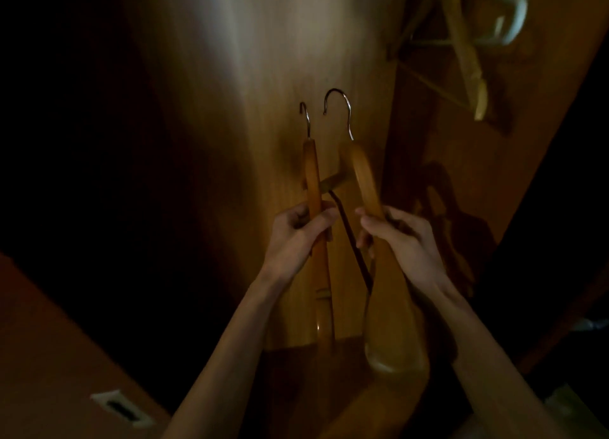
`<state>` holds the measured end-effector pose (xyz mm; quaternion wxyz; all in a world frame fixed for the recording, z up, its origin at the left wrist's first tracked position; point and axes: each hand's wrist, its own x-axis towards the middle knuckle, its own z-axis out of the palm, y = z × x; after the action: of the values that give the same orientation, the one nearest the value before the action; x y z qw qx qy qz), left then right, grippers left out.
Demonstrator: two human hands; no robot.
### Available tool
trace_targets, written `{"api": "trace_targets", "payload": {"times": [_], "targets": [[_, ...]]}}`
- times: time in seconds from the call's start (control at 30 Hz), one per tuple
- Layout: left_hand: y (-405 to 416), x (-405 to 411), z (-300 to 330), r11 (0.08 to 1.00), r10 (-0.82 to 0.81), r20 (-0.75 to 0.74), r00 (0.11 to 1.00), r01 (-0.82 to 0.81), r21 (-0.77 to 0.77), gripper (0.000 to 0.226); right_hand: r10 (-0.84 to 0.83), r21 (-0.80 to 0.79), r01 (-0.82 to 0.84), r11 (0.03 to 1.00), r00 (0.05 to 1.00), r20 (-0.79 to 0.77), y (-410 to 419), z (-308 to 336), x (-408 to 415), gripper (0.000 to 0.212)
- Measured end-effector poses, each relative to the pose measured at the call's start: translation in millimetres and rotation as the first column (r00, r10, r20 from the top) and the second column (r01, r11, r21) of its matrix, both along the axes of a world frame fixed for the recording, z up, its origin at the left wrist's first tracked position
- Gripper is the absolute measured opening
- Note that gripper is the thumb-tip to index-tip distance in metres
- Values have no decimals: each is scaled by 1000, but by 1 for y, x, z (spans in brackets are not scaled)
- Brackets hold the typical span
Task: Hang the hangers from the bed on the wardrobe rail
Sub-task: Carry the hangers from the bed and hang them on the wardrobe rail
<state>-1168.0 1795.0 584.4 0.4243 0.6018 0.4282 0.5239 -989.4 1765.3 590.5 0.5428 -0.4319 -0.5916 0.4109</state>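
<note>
Hangers, two of them and both wooden, stand upright in the middle of the dim view, one in each hand, in front of a lit wooden wardrobe panel.

At about 7 o'clock from centre, the left forearm rises from the lower edge and the left hand has its fingers and thumb curled round the narrow left hanger, gripping its wooden body partway up. That hanger's metal hook points to 12 o'clock.

Between the two hangers a short wooden crossbar and a dark thin rod run slantwise; which hanger each belongs to cannot be told.

At about 5 o'clock the right forearm comes up, and the right hand grips the broader right hanger, fingers wrapped round its curved shoulder. Its hook also points up, just beside the other hook and slightly higher. The wide lower end of this hanger reaches down between the forearms.

Inside the wardrobe, at about 1 o'clock, more pale wooden hangers hang tilted in the top right corner; what holds them is too dark to see.
</note>
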Motion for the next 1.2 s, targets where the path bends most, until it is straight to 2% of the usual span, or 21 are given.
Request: {"api": "trace_targets", "payload": {"times": [0.23,0.4,0.5,0.57,0.67,0.87,1.0,1.2], "targets": [[66,9,94,996,-43,49,998,39,86,19,-50,113,56,992,997,-55,64,85,-3,15],[108,19,155,989,-96,86,992,86,117,19,-104,171,114,979,992,-69,102,140,0,30],[127,25,180,975,-125,8,992,121,184,19,-124,230,135,964,990,-61,119,166,7,33],[133,34,188,962,-158,-51,986,166,215,17,-131,295,133,946,991,-27,125,175,13,31],[139,45,192,958,-157,-25,987,159,238,19,-127,345,122,931,992,-10,128,174,23,28],[146,64,205,958,-167,60,984,147,244,20,-159,310,182,933,982,-98,132,180,35,30],[152,74,216,952,-172,10,985,163,261,16,-188,301,228,926,969,-157,139,188,40,33],[162,82,219,956,-226,-18,974,225,189,22,-233,292,276,916,957,-174,153,194,47,31]]}}
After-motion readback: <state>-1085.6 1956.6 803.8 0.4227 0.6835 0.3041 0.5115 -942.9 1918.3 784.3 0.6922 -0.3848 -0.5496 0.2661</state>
